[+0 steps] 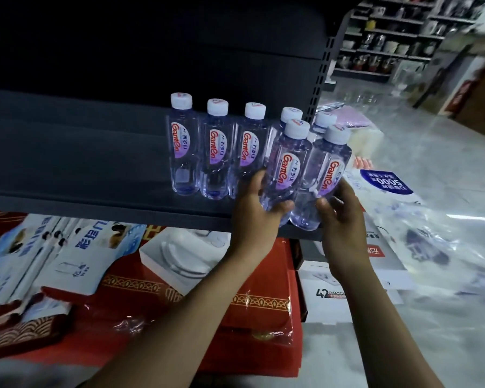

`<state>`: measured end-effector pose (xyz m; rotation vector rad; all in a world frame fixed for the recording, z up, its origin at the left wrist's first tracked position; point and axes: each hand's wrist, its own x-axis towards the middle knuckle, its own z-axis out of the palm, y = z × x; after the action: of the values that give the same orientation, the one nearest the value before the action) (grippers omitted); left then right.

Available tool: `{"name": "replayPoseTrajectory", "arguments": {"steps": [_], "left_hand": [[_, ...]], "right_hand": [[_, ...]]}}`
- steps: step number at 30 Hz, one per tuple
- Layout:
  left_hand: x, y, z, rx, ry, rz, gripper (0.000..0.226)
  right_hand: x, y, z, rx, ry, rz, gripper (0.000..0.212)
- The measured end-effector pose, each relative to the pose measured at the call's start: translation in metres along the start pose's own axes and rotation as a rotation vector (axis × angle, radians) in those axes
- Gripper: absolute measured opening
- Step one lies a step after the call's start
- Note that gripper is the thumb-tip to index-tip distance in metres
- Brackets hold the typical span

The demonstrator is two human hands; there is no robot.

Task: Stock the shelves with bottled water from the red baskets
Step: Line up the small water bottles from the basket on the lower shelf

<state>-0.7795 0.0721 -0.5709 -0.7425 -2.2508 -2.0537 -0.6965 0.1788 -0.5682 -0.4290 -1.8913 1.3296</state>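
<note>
We're gripping a bottle [287,169] in our left hand [254,203], a second bottle [324,175] in our right hand [340,217], both leaning at the shelf [67,163] edge.

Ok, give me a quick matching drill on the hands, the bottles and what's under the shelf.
1 left hand; 2 right hand; 3 leftmost bottle; 4 red box.
A under the shelf; B upright, untouched; C holds the end bottle; D holds the neighbouring bottle left of it.
Pairs: 1-D, 2-C, 3-B, 4-A.

Clear plastic water bottles [182,152] were glossy, white plastic caps [181,100] matt, dark grey metal shelf [67,163] smooth and matt.
</note>
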Motion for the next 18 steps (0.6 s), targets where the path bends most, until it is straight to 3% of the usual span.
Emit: {"name": "replayPoseTrajectory", "arguments": {"steps": [6, 13, 18], "left_hand": [[-0.009, -0.009, -0.001, 0.209, -0.034, 0.082, 0.082], [-0.010, -0.018, 0.000, 0.251, 0.004, 0.061, 0.064], [-0.001, -0.015, 0.003, 0.290, 0.008, 0.060, 0.068]], "right_hand": [[-0.005, 0.005, -0.003, -0.075, -0.003, 0.033, 0.044], [-0.008, 0.009, 0.004, -0.219, 0.032, 0.064, 0.046], [0.000, 0.009, 0.011, -0.256, 0.063, 0.056, 0.048]]}}
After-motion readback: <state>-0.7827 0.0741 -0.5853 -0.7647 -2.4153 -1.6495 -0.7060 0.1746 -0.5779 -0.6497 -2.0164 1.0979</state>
